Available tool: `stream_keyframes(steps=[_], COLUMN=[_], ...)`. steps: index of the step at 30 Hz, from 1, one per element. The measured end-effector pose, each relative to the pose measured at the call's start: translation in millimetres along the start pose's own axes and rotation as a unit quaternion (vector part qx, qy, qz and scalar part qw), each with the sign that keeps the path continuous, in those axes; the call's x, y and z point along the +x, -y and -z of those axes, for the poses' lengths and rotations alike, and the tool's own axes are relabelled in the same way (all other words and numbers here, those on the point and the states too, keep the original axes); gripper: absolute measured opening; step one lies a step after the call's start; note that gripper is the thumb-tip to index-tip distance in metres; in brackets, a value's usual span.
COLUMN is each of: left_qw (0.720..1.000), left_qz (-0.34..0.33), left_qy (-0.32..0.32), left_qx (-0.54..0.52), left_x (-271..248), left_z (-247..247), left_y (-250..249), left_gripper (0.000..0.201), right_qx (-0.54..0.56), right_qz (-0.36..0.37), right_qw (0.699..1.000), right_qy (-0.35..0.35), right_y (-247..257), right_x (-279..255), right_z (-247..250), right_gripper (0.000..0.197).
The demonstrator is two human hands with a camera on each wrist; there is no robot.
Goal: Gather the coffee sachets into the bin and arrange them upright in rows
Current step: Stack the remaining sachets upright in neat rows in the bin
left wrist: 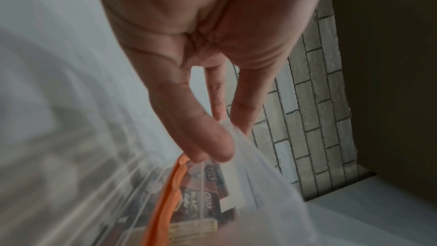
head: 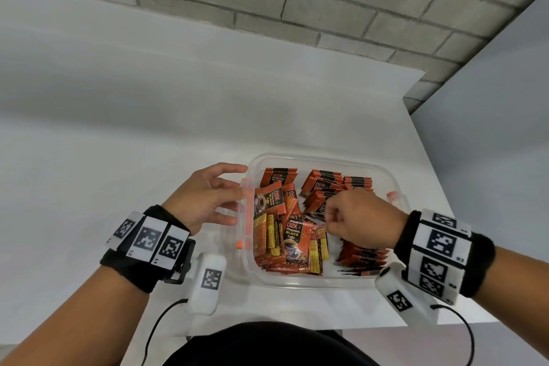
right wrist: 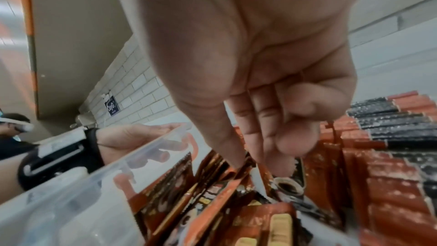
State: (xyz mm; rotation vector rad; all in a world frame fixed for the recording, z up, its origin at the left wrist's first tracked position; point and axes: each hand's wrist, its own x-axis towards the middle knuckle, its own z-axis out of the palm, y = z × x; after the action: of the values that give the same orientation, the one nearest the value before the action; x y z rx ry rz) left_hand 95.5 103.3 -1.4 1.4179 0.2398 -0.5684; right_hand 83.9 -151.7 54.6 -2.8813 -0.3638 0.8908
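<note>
A: Where did things stand with the sachets?

B: All of them seemed to be inside the clear bin (head: 320,284) already; I saw none loose on the white bench (head: 118,157). The right half held upright rows (head: 356,183), edges up. The left half was a loose pile (head: 282,235), sachets lying flat or leaning, faces showing.

A: And the hands?

B: The left hand (head: 205,197) lay against the bin's left wall by the orange latch (head: 246,217), fingers spread and fairly straight, holding nothing, just steadying. The right hand (head: 358,218) was down in the bin with its grip curled at the edge of the pile. In the right wrist view the fingertips (right wrist: 293,145) touched sachet tops, but I could not tell whether they actually pinched one.

A: How should that step have been done well?

B: My judgement: take one flat sachet by its top seam, stand it on its short edge, and slide it against the last standing row so it leans on its neighbours. Keeping the left hand braced on the wall would stop the light bin skating.

A: Counts?

B: One bin, two latches, two hands. Sachets ran to several dozen; the packed rows overlapped too tightly for an exact count.
</note>
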Motion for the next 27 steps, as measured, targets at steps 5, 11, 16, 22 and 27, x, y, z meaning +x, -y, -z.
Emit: stream_keyframes(steps=[5,11,16,22,27], left_qw=[1.000,1.000,1.000,1.000,1.000], left_qz=[-0.002,-0.005,-0.006,-0.006,-0.007], left_qy=[0.003,0.004,0.004,0.008,0.009], left_qx=[0.002,-0.003,-0.011,-0.010,-0.013], left_x=[-0.1,0.4,-0.1,0.1,0.5], left_z=[-0.5,0.2,-0.3,0.2,0.3], left_y=[-0.6,0.3,2.1,2.4,2.9], left_gripper=[0.035,0.034,0.035,0.034,0.034], right_qx=[0.012,0.083,0.129,0.146,0.211], right_qz=[-0.018,-0.081,-0.124,-0.121,-0.129], right_qw=[1.000,0.991,0.977,0.971,0.956], right_qy=[0.013,0.069,0.116,0.143,0.155], right_y=[0.4,12.9,18.2,24.0,25.5], right_x=[4.5,12.8,21.6,24.4,23.4], right_z=[0.2,-11.1,-22.2,-28.7,-31.4], right_gripper=[0.020,0.034,0.023,0.037,0.043])
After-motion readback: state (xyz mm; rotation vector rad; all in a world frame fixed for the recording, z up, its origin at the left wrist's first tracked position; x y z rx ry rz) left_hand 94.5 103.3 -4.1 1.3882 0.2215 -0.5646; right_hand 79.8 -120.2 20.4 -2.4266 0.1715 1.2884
